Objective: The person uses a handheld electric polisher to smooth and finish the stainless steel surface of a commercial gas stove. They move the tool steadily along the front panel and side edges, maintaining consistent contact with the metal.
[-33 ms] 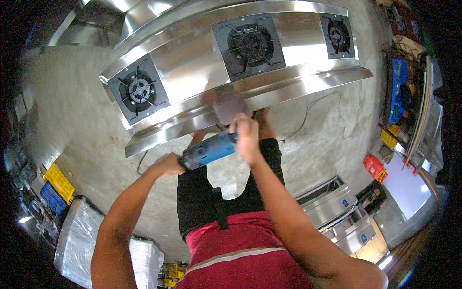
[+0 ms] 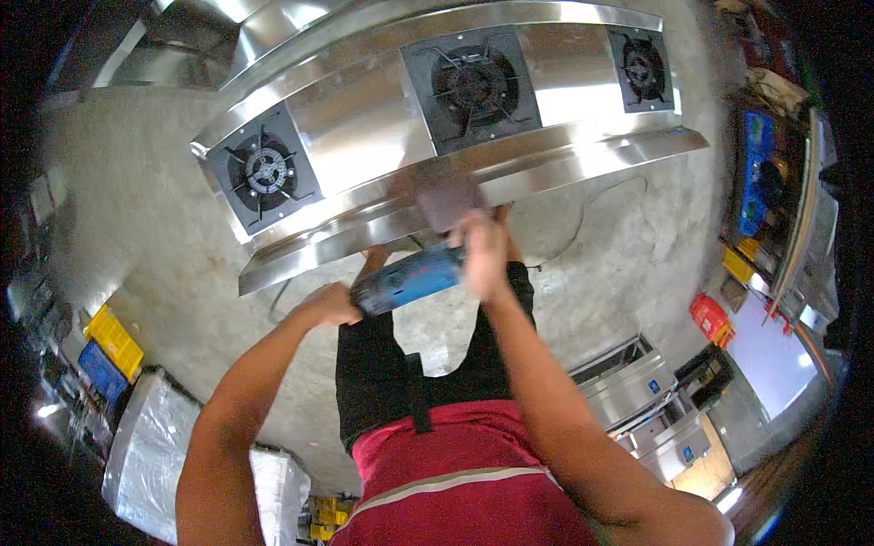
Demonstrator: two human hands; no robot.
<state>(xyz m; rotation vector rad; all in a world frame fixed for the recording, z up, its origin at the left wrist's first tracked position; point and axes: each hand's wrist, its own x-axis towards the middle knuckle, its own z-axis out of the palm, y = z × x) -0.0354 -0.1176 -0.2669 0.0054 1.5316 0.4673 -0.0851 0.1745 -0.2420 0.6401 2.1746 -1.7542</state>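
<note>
A blue and black angle grinder point(image 2: 417, 278) is held across my front with both hands. My left hand point(image 2: 332, 305) is wrapped around its rear end. My right hand point(image 2: 484, 253) closes on the front end, by the head, and is smeared by motion. Beyond it the brownish round disc point(image 2: 449, 202), also blurred, lies over the front ledge of a stainless steel gas stove point(image 2: 364, 123). Contact between disc and steel appears likely, but the blur hides the exact edge. The stove's bent front rail point(image 2: 314, 257) runs below the ledge to both sides.
Three black burners are set in the stove, the left burner point(image 2: 264, 170) nearest me. A cord point(image 2: 583, 223) trails over the concrete floor. Plastic-wrapped units point(image 2: 155, 455) stand at the lower left, steel appliances point(image 2: 628, 387) at the lower right. A red container point(image 2: 710, 318) sits farther right.
The grinder, its disc and both my hands have shifted a little to the right along the stove's front ledge. My grip is unchanged.
</note>
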